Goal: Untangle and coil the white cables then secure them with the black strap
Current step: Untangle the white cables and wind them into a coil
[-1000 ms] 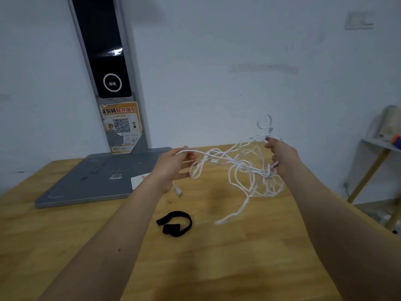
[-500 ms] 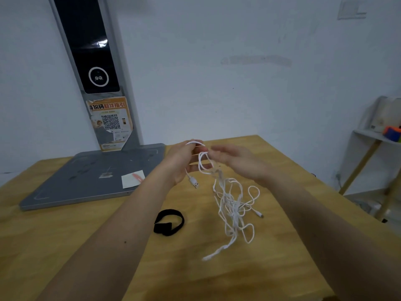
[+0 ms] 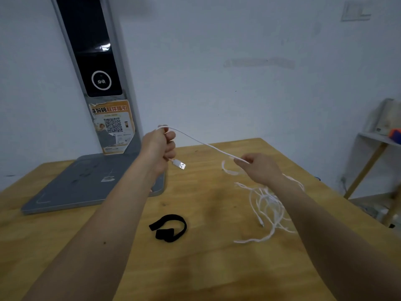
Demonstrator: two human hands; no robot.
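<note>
My left hand (image 3: pixel 159 146) is fisted around the cable (image 3: pixel 204 144) near its end, the USB plug (image 3: pixel 179 165) sticking out below my fingers. My right hand (image 3: pixel 259 168) pinches the same cable further along, so a stretch runs taut between my hands above the table (image 3: pixel 195 268). Past my right hand the cable drops into a loose tangle (image 3: pixel 269 205) on the wood, partly hidden by my forearm and blurred. The strap (image 3: pixel 169 228) lies curled on the table between my arms, touching nothing.
</note>
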